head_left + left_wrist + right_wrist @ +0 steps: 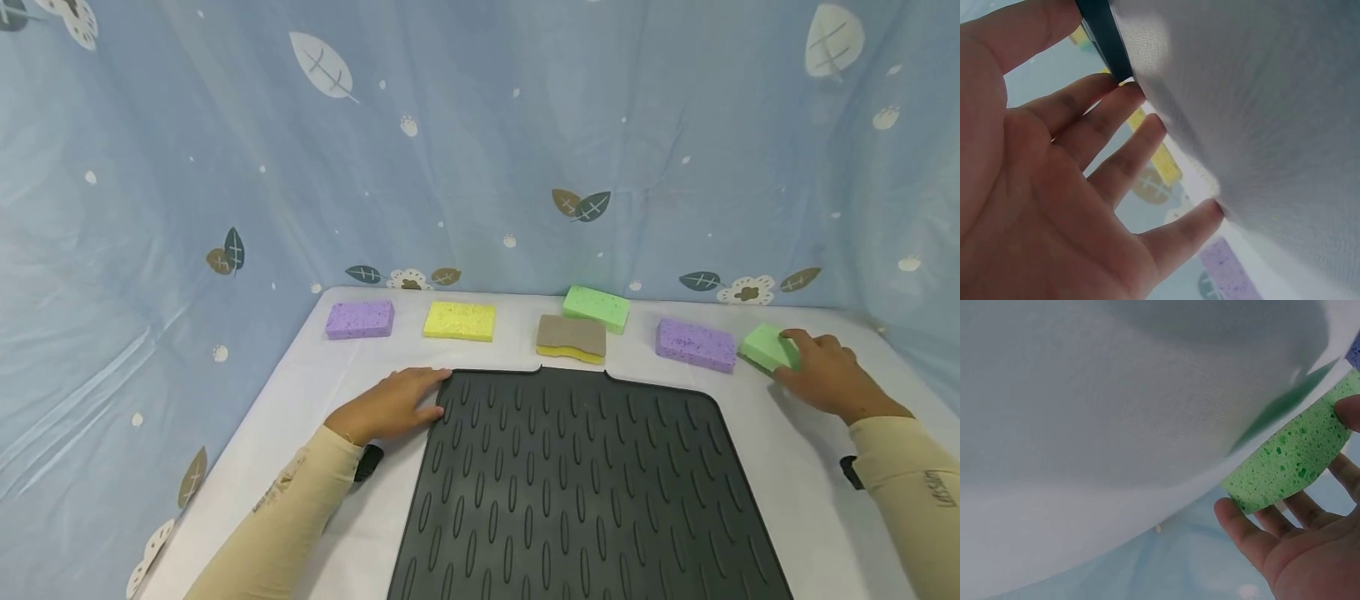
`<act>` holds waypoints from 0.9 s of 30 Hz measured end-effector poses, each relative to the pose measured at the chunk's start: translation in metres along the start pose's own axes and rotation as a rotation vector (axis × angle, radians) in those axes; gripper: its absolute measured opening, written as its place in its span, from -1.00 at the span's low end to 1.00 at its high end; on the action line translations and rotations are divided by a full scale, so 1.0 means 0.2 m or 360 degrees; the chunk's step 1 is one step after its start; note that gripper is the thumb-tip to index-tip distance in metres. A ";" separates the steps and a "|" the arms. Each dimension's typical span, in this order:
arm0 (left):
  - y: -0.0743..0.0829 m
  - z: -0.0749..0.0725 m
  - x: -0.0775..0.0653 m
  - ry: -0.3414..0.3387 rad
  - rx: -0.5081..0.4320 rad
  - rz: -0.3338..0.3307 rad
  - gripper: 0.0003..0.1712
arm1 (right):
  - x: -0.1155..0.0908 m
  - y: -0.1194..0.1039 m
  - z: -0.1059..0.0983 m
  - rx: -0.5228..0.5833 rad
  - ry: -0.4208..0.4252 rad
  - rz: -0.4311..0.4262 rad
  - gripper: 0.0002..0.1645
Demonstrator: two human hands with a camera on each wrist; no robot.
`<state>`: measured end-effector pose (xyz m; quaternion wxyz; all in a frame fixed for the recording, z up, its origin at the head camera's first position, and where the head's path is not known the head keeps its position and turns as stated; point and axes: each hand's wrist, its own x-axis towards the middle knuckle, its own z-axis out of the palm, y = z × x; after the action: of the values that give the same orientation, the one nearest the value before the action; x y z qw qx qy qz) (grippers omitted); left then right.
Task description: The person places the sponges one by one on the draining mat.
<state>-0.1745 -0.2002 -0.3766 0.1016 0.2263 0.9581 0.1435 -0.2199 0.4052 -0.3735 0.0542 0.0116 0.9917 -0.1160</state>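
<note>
My right hand (825, 369) holds a light green sponge (768, 347) at the far right, thumb on its near side and fingers over the other. In the right wrist view the sponge (1294, 450) is tilted, one edge close over the white cloth with a dark shadow under it. My left hand (393, 406) reaches to the far left corner of a black ribbed rubber mat (570, 475). Its fingers are extended, and the tips touch the cloth and the mat's edge (1107, 40) in the left wrist view.
Behind the mat stand a purple sponge (360, 320), a yellow sponge (459, 322), a brown-topped yellow scrub sponge (572, 333), another green sponge (597, 307) and a second purple sponge (696, 345). A blue leaf-print curtain (480, 142) hangs behind the white-covered table (300, 367).
</note>
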 end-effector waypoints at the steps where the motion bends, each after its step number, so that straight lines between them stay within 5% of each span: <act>1: 0.00 0.00 0.00 -0.0001 0.0003 -0.0002 -0.27 | -0.01 0.00 -0.01 -0.0001 0.0008 -0.0014 -0.11; 27: 0.00 0.00 0.02 -0.0016 0.0008 -0.0038 -0.27 | -0.14 -0.11 -0.02 0.0080 0.0340 -0.0104 -0.22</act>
<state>-0.1773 -0.1979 -0.3767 0.1075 0.2158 0.9605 0.1388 -0.1934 0.3841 -0.3608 -0.0559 -0.0069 0.9885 -0.1405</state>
